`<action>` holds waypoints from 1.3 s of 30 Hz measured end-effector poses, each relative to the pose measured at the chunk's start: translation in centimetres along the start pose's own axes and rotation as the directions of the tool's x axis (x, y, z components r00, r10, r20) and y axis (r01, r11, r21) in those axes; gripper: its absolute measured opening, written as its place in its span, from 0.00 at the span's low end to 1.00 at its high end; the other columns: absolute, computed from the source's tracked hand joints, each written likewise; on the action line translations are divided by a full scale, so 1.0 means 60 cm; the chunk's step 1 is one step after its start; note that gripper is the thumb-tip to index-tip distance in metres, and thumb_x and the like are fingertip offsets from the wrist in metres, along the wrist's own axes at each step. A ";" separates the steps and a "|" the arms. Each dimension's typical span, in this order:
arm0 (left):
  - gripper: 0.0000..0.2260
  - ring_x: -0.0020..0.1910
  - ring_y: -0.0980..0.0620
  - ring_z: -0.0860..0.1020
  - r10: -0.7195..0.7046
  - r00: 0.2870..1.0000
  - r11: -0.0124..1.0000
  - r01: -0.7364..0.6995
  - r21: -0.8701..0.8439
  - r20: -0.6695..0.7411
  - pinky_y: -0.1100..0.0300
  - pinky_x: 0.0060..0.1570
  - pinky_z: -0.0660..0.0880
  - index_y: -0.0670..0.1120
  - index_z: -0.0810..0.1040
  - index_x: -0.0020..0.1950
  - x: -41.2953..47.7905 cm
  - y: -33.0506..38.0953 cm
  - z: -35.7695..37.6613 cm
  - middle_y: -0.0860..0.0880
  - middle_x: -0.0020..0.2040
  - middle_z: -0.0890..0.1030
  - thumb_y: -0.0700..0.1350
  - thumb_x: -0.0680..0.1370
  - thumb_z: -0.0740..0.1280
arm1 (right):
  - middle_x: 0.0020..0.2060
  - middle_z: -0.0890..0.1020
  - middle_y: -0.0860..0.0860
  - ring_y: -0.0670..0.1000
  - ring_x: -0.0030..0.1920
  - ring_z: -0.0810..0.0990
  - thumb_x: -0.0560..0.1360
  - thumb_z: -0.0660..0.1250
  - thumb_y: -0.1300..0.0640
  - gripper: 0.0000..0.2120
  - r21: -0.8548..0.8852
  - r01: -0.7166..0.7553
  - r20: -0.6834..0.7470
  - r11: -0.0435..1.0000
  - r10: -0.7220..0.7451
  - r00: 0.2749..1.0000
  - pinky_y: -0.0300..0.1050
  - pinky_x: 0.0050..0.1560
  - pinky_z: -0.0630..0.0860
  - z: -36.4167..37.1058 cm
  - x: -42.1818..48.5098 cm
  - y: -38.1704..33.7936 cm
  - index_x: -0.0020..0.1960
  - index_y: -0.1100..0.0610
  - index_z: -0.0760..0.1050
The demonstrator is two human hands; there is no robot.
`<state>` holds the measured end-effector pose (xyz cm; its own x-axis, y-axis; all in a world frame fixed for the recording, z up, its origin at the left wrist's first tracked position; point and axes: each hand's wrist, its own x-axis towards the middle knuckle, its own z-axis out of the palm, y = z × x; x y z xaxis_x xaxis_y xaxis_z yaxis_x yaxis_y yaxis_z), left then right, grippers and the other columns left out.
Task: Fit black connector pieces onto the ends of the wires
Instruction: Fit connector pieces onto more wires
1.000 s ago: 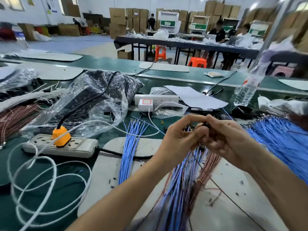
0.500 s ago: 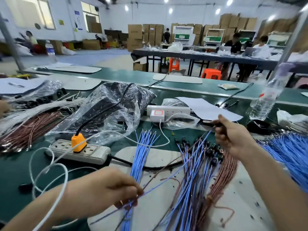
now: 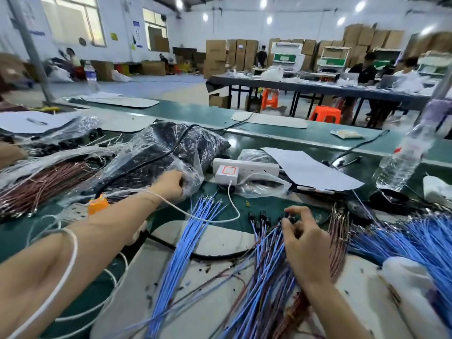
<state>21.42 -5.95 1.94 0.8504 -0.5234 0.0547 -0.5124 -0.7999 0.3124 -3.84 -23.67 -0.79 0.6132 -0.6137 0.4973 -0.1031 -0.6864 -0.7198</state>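
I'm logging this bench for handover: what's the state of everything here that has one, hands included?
left hand, at the plastic bag's mouth, fingertips hidden
right hand, fingers bent over the mixed wire bundle, grip unclear
plastic bag, holds dark pieces
orange plug, seated in power strip
white charger, plugged in, cable attached
loose blue wires, ends without connectors
mixed wire bundle, black connectors on some ends

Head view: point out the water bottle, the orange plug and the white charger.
water bottle [image 3: 401, 160], head view, on its clear ribbed body.
orange plug [image 3: 97, 204], head view, on its top.
white charger [image 3: 227, 172], head view, on its red-outlined face.
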 end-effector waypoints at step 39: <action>0.19 0.22 0.56 0.59 0.387 0.921 0.190 -0.045 -0.981 0.033 0.66 0.21 0.57 0.48 0.63 0.31 -0.151 0.176 0.047 0.54 0.24 0.62 0.58 0.76 0.58 | 0.31 0.83 0.57 0.47 0.22 0.74 0.79 0.59 0.59 0.08 0.640 -0.734 0.638 0.225 0.377 0.672 0.35 0.19 0.69 -0.064 -0.026 -0.090 0.41 0.56 0.69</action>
<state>7.99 -10.49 2.08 0.5814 -0.8014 0.1404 -0.0184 0.1596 0.9870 -7.26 -20.52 4.17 0.8725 -0.4220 -0.2461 0.0277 0.5457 -0.8375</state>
